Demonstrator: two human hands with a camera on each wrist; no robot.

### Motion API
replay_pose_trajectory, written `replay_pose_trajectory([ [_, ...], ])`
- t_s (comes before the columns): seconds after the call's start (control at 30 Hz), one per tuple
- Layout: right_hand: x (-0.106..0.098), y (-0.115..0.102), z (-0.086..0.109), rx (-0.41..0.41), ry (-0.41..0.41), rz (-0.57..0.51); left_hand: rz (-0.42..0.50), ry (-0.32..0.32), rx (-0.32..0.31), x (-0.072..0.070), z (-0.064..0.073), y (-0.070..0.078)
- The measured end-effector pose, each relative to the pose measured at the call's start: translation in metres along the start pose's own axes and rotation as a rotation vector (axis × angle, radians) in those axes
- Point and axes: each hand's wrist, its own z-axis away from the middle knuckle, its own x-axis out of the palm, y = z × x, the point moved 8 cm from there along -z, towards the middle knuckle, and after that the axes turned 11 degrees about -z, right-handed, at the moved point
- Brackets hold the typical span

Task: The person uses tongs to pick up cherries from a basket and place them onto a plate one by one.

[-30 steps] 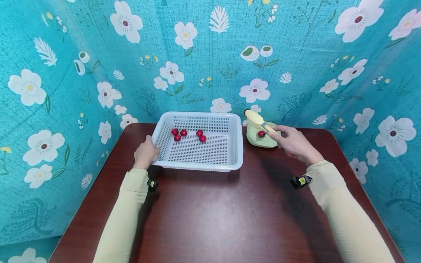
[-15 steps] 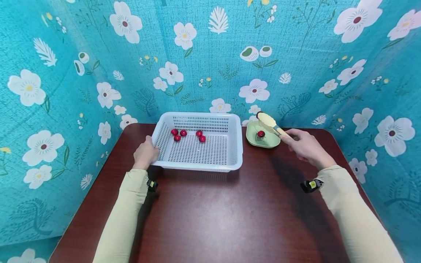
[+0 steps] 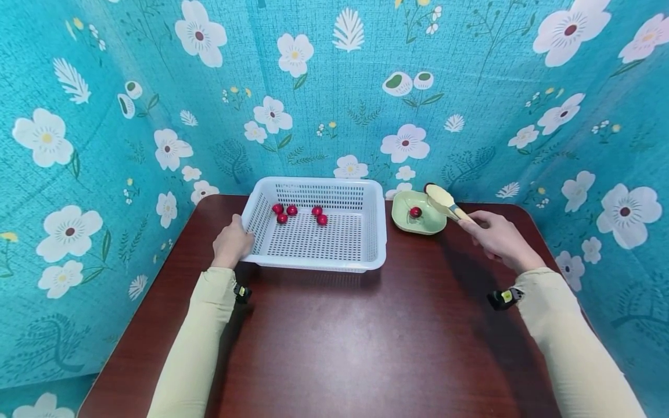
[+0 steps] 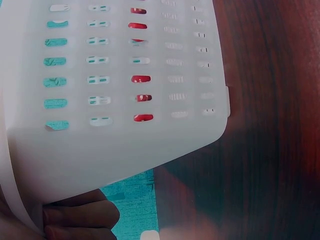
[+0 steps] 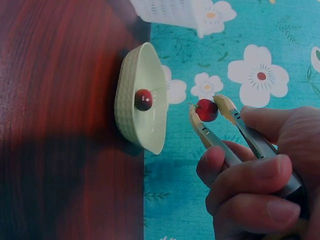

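Tongs (image 3: 444, 199) are in the right hand (image 3: 502, 237), fingers curled round them, and the cream tips are pinching one cherry (image 5: 206, 110) up in the air, off to the right of the white basket (image 3: 313, 265). Green dish (image 3: 435, 222) sits just right of the basket with a single cherry (image 3: 415, 212) in it. Left hand (image 3: 232, 242) is clamped on the basket's left rim. Inside the basket there's five more cherries (image 3: 278, 209), three toward its left end, two nearer the middle. Flowery blue curtain (image 3: 334, 116) behind the basket, dark wood surface (image 3: 334, 337) under it.
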Motion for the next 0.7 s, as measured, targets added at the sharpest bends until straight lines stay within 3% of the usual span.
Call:
replay_pose_trajectory([
  [0.7, 0.012, 0.024, -0.018, 0.067, -0.022, -0.043, 0.007, -0.002, -0.006, 0.001, -0.001, -0.002],
])
